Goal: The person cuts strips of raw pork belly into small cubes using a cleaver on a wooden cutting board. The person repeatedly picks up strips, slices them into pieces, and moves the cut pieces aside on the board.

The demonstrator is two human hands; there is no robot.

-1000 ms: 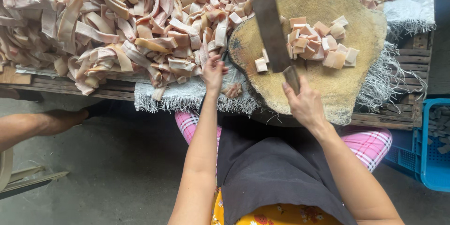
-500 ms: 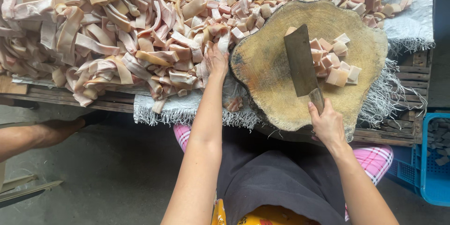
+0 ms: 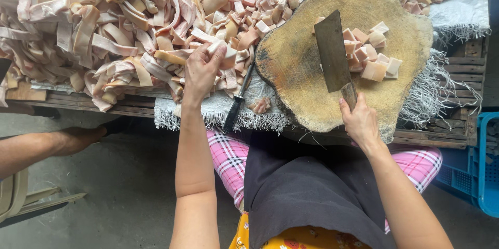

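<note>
Left hand (image 3: 201,70) pinches a pale strip (image 3: 218,50) at ten o'clock of the block (image 3: 301,72); right hand (image 3: 358,122) grips the cleaver (image 3: 332,54) closed

round rough wooden chopping block (image 3: 301,72) | dull grey metal cleaver blade (image 3: 331,51) | glossy pink-white rind strips (image 3: 104,36) | frayed white woven cloth (image 3: 431,93)
</note>
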